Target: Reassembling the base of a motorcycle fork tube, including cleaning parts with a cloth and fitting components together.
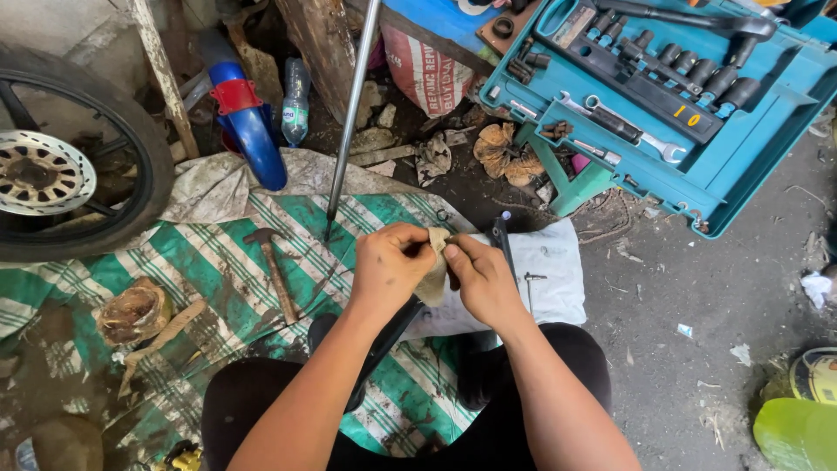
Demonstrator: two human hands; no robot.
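we've got both hands together mid-frame over our lap, left hand (pixel 390 266) and right hand (pixel 481 277) pinched on a small tan rag (pixel 433 277), w/ a dark bar (pixel 397 327) running down under it. grip looks greasy imo, so the rag could slip & drop onto the dirty striped tarp (pixel 209 253). the hammer (pixel 272 266) & steel rod (pixel 350 113) lie close by, easy to knock w/ an elbow.
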